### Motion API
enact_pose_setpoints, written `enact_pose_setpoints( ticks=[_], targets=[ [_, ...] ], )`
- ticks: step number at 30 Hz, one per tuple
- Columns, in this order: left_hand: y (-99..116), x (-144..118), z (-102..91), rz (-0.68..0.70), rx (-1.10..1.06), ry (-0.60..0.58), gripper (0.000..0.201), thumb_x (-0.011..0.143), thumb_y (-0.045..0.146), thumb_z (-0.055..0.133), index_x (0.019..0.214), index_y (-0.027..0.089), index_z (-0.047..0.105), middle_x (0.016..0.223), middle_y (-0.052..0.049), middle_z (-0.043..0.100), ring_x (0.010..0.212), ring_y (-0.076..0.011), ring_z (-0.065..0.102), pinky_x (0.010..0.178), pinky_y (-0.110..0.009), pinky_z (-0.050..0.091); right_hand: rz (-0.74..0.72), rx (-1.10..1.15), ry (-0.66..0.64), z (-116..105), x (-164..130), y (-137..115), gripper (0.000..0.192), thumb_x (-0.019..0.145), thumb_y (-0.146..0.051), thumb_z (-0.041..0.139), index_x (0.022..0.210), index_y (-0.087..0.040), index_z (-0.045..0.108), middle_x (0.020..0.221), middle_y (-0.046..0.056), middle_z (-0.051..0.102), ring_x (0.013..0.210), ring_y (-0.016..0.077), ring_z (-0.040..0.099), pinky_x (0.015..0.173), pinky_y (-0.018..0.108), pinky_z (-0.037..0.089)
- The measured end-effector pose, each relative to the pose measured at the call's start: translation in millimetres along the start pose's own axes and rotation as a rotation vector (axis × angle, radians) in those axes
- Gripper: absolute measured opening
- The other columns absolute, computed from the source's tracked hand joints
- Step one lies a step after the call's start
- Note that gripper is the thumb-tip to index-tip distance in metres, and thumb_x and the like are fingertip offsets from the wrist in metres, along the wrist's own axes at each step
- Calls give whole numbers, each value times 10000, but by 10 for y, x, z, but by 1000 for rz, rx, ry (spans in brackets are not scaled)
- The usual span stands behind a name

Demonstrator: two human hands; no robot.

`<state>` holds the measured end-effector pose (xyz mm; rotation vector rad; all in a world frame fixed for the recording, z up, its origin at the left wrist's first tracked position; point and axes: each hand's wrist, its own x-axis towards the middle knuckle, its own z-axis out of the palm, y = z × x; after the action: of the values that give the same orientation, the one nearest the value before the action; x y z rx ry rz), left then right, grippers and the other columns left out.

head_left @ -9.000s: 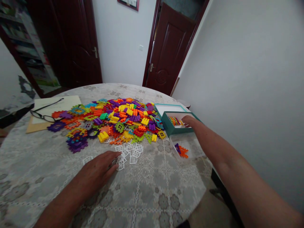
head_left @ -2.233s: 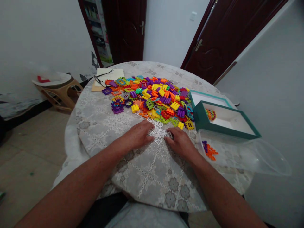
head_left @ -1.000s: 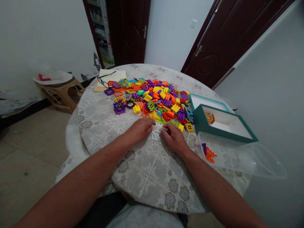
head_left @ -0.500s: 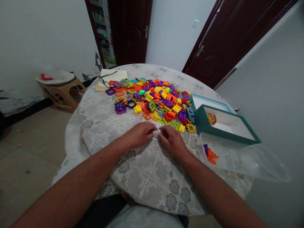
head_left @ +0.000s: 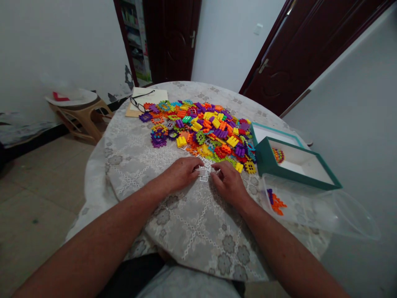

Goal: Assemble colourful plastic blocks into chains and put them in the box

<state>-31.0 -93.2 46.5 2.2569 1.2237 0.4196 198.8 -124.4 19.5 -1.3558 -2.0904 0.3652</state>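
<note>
I look down on the round table with its grey patterned lace cloth (head_left: 192, 223), my two forearms reaching in from the near edge. Across the middle and far half lies the heap of bright plastic interlocking blocks (head_left: 201, 128). Toward the right edge sits the teal cardboard box (head_left: 294, 163) with a few coloured pieces inside, its lid (head_left: 273, 132) behind it, and nearer me a clear plastic tub (head_left: 319, 207) holding a handful of orange and purple bits. At the far left edge black-framed glasses (head_left: 141, 103) rest on a pale notebook (head_left: 145, 101).

The small white lattice pieces (head_left: 204, 171) lie at the near rim of the heap. A couple of seconds ago they were spread flat under my palms; now they are bunched into a tight cluster between my fingertips, so the gathering looks nearly done. My left hand (head_left: 181, 174) and right hand (head_left: 228, 184) both curl around that cluster from either side, pinching it rather than lying flat.
</note>
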Motion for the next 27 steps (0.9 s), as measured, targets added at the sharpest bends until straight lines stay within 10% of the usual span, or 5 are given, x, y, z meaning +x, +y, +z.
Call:
enact_pose_setpoints(
  ticks=[7,27],
  targets=[
    [-143,-92,-62,71,-14,-13,229,964,196,593,1166,208,702,1105,-60,751,979,-192,666,883,-294,481,7,-247,-255,-9,-35,-79,410,994,-436,668,1332,-207,634,1237,119,623,1092,265,630,895,370,512],
    [-112,-93,99,55,-19,23,330,944,152,612,1263,205,676,1090,-62,786,985,-200,714,916,-324,524,-7,-216,-220,13,4,-43,180,1005,-352,660,1117,-215,629,1112,80,622,996,234,604,807,325,445]
  ],
)
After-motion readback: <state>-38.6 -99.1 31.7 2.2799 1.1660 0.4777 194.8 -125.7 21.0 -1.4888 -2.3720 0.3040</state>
